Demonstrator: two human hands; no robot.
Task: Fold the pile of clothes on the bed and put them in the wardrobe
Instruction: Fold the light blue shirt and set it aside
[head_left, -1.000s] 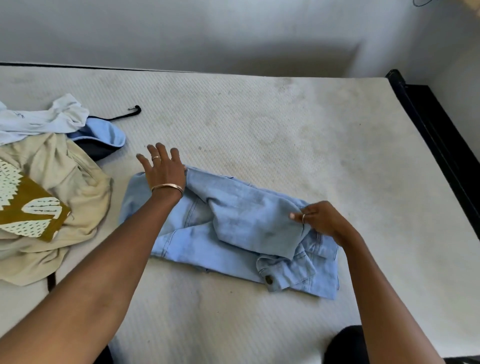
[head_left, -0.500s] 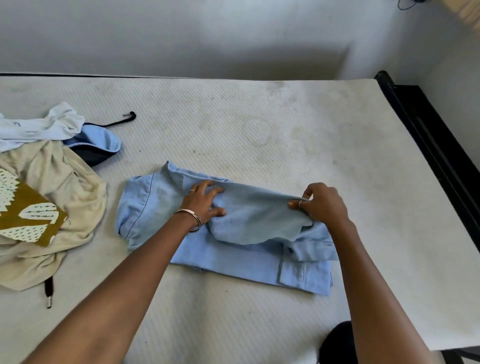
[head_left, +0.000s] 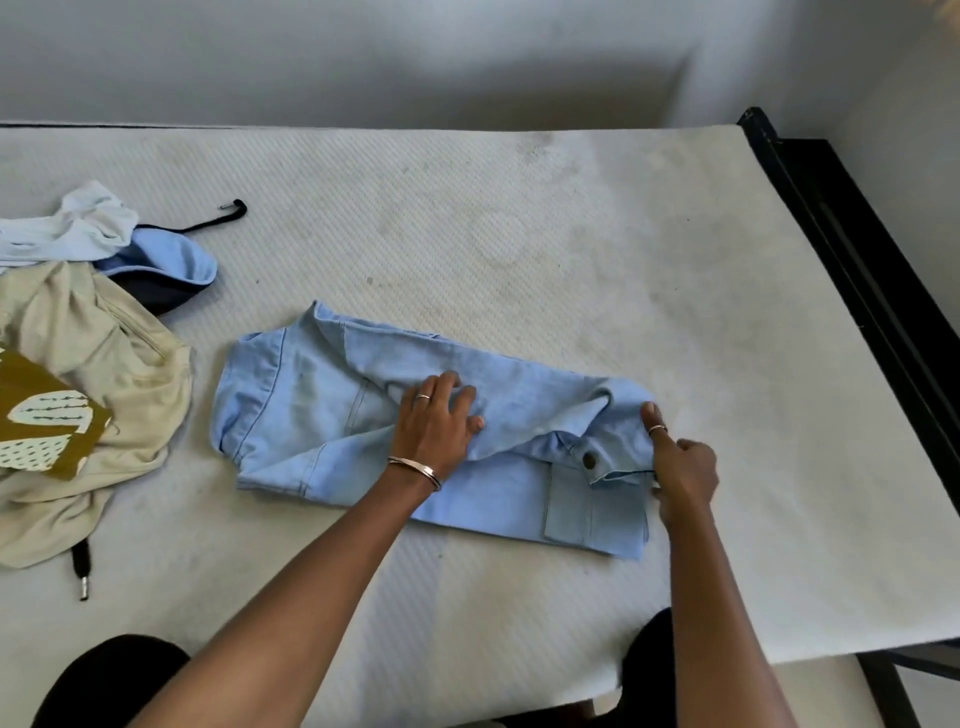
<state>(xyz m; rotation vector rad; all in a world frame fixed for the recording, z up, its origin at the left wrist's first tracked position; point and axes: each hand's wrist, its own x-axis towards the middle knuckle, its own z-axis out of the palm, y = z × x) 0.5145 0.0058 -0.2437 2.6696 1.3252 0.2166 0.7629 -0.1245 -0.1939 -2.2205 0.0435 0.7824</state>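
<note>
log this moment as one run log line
step: folding denim jacket | left hand: pressing folded sleeve flat | right hand: pinching jacket edge | unfolded pile: on mattress, left

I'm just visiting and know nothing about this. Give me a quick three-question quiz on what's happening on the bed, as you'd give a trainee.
1. True or false: the left hand lies on the denim jacket.
2. Which part of the jacket is the right hand at?
A. its collar end
B. its right-hand edge, near the button
C. no part of it
3. Fill in: the unfolded pile lies to the ____ of the jacket on the mattress.

Key: 1 true; 2 B; 3 left.
</note>
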